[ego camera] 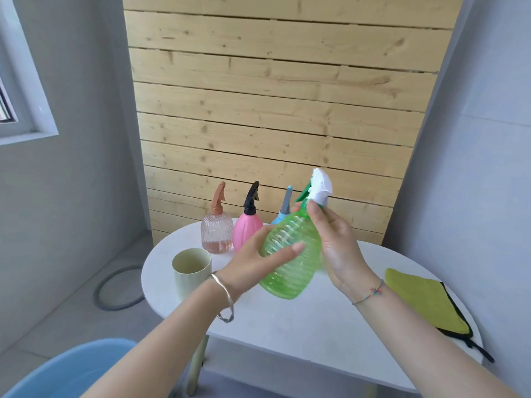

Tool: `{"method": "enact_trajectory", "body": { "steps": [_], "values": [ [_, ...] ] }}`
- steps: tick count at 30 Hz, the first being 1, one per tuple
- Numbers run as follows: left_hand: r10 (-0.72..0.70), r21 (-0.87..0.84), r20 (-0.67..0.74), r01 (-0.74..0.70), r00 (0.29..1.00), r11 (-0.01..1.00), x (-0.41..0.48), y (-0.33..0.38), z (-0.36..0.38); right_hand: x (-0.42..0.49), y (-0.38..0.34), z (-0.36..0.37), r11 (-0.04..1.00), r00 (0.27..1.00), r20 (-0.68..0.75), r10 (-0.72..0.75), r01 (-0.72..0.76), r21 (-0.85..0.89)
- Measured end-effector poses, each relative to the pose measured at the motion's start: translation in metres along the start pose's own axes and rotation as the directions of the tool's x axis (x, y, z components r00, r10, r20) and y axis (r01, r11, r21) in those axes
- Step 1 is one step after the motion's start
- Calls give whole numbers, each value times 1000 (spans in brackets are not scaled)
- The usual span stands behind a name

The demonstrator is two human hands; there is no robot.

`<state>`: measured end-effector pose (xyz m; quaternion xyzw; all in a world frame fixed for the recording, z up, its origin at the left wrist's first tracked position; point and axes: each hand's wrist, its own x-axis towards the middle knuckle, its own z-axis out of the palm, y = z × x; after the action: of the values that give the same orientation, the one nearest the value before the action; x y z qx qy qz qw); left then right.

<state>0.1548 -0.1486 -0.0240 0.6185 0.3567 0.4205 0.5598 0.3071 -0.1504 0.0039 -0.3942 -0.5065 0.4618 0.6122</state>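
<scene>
A ribbed green spray bottle [290, 254] with a white and green trigger head is held tilted above the white table [287, 326]. My left hand [258, 265] grips its body from the left, thumb across the front. My right hand [333, 242] grips the neck just under the spray head, fingers curled round it.
Behind stand a clear pink spray bottle [217, 228], a solid pink one [247, 228] and a blue one [283, 211], partly hidden. A pale green cup [191, 271] sits at the table's left, a yellow-green cloth [428, 300] at its right. A blue chair [66, 372] is at bottom left.
</scene>
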Motion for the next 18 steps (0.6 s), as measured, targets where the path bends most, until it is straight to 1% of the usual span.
{"method": "enact_trajectory", "body": {
  "steps": [1,2,3,5,6,7,10,12,15,16,18],
  "values": [
    [19,20,2,-20,1000,1000,1,2,3,1,-3,-1,1000,1000,-7,3,-3,15],
    [3,-48,59,-1,998,999,4,1,2,3,-6,-3,1000,1000,6,17,-17,25],
    [-38,-174,126,60,991,983,5,2,3,4,-9,-5,999,999,31,36,-36,25],
    [-59,-437,203,144,978,888,5,6,4,5,-12,-9,999,997,66,44,-43,-14],
    [-49,-484,213,149,976,862,8,1,4,5,-11,-10,999,998,55,24,-21,-42],
    [-63,-465,193,148,979,873,11,-3,5,4,-11,-10,998,1000,31,-3,5,-64],
    [-103,-297,109,131,989,946,19,-9,8,2,-5,-9,994,996,-57,-62,57,-89],
    [-95,-212,87,112,992,971,22,-9,9,3,-2,-7,993,992,-101,-82,72,-98],
    [-62,-114,89,72,994,991,24,-5,12,3,1,-2,986,990,-86,-114,103,-130],
    [-66,-102,100,77,993,992,25,-6,12,4,2,-1,986,990,-74,-119,109,-127],
    [-90,-156,92,103,992,982,24,-10,9,5,5,1,985,991,-65,-121,112,-132]
  ]
}}
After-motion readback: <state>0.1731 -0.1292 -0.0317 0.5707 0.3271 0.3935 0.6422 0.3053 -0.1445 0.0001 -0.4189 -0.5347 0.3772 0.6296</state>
